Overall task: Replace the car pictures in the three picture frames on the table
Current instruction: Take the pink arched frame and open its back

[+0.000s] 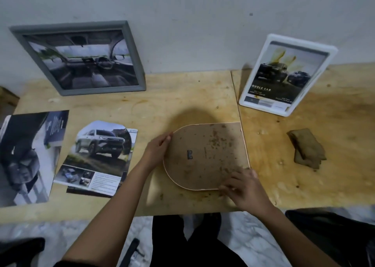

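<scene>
Head view: left fingers (165, 140) pinch the rounded end of the face-down brown-backed arched frame (207, 155); right fingers (230, 185) cover its near corner, grip unclear.

The table (182, 96) is pale honey-yellow plywood with a darker brown stain to the right, and the arched backing board (207, 155) on it is cardboard brown, flecked with darker spots and edged by a thin pale rim. Against the off-white wall (192, 13), the grey frame (101, 90) surrounds a washed-out grey car interior, while the white frame (300, 44) surrounds dark cars under a mustard-yellow splash. One loose print (99, 155) shows a silver-white SUV on green-brown ground, the other print (28, 157) is grey, black and navy, and the cloth (307, 149) is olive-brown.
</scene>
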A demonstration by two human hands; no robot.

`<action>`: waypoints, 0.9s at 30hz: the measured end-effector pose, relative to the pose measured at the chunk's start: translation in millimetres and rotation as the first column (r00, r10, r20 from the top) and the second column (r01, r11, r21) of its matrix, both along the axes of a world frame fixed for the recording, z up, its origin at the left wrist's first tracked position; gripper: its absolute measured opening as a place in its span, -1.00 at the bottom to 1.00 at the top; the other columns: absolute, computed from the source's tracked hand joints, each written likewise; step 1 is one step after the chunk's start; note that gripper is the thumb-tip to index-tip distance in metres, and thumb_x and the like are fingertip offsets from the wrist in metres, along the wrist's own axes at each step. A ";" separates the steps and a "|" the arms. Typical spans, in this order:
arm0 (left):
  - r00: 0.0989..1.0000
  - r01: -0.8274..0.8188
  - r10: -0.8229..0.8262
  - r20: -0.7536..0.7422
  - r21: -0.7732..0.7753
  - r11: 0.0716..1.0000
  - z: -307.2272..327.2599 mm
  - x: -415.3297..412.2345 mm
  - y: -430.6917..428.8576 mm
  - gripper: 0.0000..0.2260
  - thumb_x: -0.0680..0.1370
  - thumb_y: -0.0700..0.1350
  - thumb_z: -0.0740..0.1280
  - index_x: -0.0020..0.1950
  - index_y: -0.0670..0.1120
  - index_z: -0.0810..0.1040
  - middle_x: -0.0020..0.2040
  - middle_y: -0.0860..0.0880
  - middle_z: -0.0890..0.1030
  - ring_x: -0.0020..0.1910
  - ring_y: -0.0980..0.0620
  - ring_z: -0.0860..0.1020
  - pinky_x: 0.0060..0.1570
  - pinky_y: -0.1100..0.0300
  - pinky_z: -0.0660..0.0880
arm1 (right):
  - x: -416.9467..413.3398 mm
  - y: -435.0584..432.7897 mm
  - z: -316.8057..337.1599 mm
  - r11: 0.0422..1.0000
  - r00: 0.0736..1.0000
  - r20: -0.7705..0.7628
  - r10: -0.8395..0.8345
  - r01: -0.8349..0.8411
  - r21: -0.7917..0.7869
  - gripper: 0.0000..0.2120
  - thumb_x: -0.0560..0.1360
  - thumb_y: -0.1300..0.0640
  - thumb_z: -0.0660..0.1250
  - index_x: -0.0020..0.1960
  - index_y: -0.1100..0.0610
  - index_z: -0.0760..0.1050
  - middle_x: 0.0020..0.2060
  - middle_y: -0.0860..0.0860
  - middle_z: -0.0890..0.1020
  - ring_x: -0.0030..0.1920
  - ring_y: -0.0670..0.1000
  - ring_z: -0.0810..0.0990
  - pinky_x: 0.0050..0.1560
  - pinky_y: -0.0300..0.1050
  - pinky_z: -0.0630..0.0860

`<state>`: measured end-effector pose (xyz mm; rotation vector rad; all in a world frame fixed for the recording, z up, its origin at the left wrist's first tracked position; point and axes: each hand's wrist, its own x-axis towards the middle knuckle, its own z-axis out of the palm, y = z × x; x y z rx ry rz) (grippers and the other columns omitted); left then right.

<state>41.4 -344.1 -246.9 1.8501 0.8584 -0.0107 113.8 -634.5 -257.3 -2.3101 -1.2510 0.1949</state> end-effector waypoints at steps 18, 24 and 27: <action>0.985 -0.069 0.123 -0.121 0.377 0.924 -18.4 -87.0 -126.7 -0.14 0.39 0.40 -0.20 0.54 -0.12 -0.07 0.57 -0.03 -0.04 0.44 0.21 -0.24 0.37 0.30 -0.33 | 30.7 172.2 23.4 0.569 0.728 -0.012 0.686 -0.546 -0.614 -0.30 0.44 -0.27 0.22 0.50 -0.15 0.05 0.52 -0.05 0.02 0.49 0.12 0.08 0.38 0.22 0.16; 0.970 -0.006 0.102 -0.220 0.398 0.918 -15.5 -82.4 -123.7 -0.12 0.35 0.38 -0.26 0.54 -0.12 -0.11 0.57 -0.04 -0.08 0.42 0.17 -0.29 0.38 0.25 -0.30 | 24.6 189.9 51.8 0.437 0.577 0.087 0.812 -0.502 -0.746 -0.14 0.32 -0.16 0.44 0.48 -0.02 0.10 0.51 -0.02 0.07 0.47 0.08 0.12 0.35 0.10 0.26; 0.965 0.018 0.084 -0.249 0.381 0.924 -13.6 -79.3 -121.0 -0.11 0.32 0.38 -0.28 0.54 -0.12 -0.14 0.57 -0.05 -0.11 0.50 0.10 -0.24 0.38 0.23 -0.29 | 18.1 190.6 58.8 0.411 0.546 0.114 0.830 -0.459 -0.788 -0.23 0.43 0.00 0.36 0.50 0.09 0.04 0.52 0.02 0.06 0.47 0.06 0.15 0.33 0.06 0.29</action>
